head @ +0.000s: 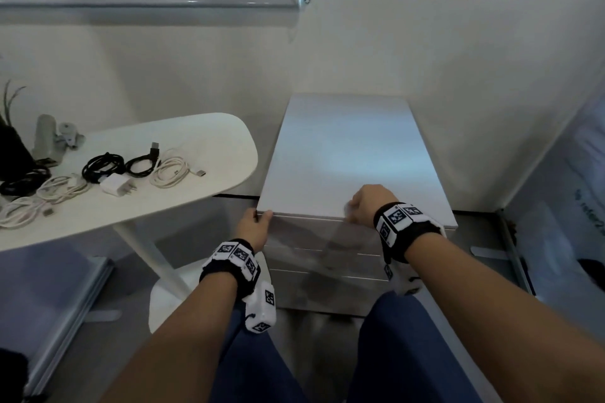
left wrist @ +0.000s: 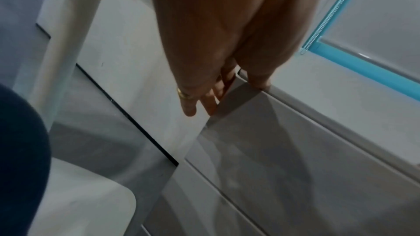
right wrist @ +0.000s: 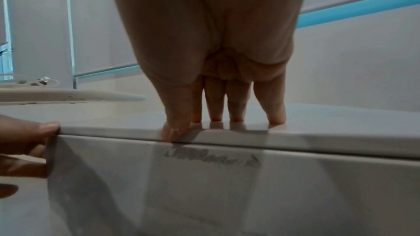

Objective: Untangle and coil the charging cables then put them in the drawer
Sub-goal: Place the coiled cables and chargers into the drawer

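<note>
Both hands on the white drawer cabinet [head: 353, 154], all drawers closed. Left hand [head: 253, 227] grips the cabinet's front-left corner: thumb on the top edge, fingers [left wrist: 209, 96] curled round the side of the top drawer [head: 314, 232]. A gold ring [left wrist: 183, 94] shows on one finger. Right hand [head: 368, 203] rests on the cabinet top near the front edge, fingertips [right wrist: 236, 112] pressed down on the surface and only lightly bent, thumb [right wrist: 176, 125] over the front lip just above the top drawer; it holds nothing.

Charging cables sit well apart from both hands, on the white table [head: 203, 137] to the left: two black coiled cables [head: 103, 165] [head: 142, 162], a white coiled cable [head: 172, 172] beside them, more white cables [head: 60, 186] [head: 19, 213] nearer the left edge, another black cable [head: 23, 181] at far left. A white charger plug [head: 114, 186] lies between the coils. The person's knees in dark blue trousers [head: 255, 370] are below the cabinet front.
</note>
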Available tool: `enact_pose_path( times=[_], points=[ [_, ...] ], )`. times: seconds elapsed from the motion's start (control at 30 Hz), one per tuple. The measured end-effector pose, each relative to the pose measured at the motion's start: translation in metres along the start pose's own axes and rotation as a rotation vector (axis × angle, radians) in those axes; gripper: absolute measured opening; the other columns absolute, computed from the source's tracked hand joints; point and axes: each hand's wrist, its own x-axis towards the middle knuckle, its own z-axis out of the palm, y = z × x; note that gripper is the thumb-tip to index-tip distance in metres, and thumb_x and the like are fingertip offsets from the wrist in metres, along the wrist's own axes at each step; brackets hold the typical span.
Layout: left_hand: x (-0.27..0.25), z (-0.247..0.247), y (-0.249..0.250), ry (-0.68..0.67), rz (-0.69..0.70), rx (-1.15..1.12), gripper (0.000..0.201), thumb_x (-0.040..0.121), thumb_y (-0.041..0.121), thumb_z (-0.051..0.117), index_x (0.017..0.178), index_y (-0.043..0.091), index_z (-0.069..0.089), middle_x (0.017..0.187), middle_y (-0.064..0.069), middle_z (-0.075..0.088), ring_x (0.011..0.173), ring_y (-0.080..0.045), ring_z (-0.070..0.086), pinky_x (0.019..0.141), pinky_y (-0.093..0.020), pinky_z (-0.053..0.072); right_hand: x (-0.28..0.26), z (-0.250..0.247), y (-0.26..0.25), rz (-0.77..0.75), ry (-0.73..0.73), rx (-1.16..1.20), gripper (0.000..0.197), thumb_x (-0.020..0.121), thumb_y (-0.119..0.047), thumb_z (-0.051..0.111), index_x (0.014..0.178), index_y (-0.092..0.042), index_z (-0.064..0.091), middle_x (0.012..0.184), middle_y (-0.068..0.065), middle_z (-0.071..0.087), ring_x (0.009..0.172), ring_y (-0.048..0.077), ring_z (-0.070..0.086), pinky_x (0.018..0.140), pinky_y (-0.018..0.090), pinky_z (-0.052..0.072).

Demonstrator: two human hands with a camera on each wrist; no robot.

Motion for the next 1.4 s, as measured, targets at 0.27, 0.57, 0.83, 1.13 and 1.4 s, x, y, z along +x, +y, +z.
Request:
enact_pose_path(
  times=[0.27,0.57,0.83,1.13,1.4],
  points=[
    [0.000,-0.003,-0.003,-0.059,0.022,0.059,0.040,0.099,0.038,0.042,0.118,0.004,0.053,0.121,-0.013,0.056,0.114,-0.029,0.052,0.084,-0.026,0.033,0.005,-0.002,-0.006,0.026,0.021,-0.033,0.018,0.079,-0.020,0.064,0.063,-0.011,0.063,0.060,0.006,0.055,0.068,0.029,0.056,0.063,0.026,0.047],
    [0.002,-0.005,-0.001,-0.053,0.046,0.109,0.033,0.098,0.041,0.041,0.092,0.010,0.048,0.092,-0.003,0.052,0.089,-0.021,0.049,0.078,-0.026,0.032,0.005,-0.003,-0.011,0.028,-0.003,-0.052,0.019,0.080,-0.021,0.065,0.067,-0.009,0.058,0.063,0.009,0.052,0.065,0.027,0.053,0.060,0.025,0.043],
    [-0.014,0.000,-0.003,-0.038,-0.030,0.144,0.048,0.100,0.043,0.034,0.084,0.004,0.057,0.082,-0.007,0.049,0.087,-0.022,0.045,0.074,-0.026,0.030,0.005,-0.004,-0.010,0.033,-0.013,-0.047,0.010,0.076,-0.017,0.073,0.072,-0.011,0.066,0.071,0.009,0.057,0.071,0.026,0.056,0.065,0.026,0.044],
    [-0.028,-0.019,-0.020,-0.292,-0.073,0.177,0.036,0.092,0.052,0.049,0.075,0.021,0.043,0.076,0.005,0.045,0.070,-0.010,0.044,0.076,-0.027,0.034,0.003,-0.004,-0.013,0.012,0.000,-0.049,0.009,0.076,-0.017,0.071,0.074,-0.010,0.067,0.076,0.012,0.060,0.075,0.027,0.059,0.069,0.030,0.050],
    [-0.032,-0.049,-0.006,-0.549,-0.118,0.417,0.040,0.076,0.049,0.072,0.068,0.018,0.049,0.072,-0.004,0.053,0.066,-0.018,0.054,0.069,-0.029,0.055,0.003,-0.001,-0.015,0.020,0.001,-0.081,0.018,0.083,-0.017,0.064,0.092,-0.003,0.069,0.082,0.011,0.059,0.081,0.027,0.060,0.072,0.030,0.048]
  ],
)
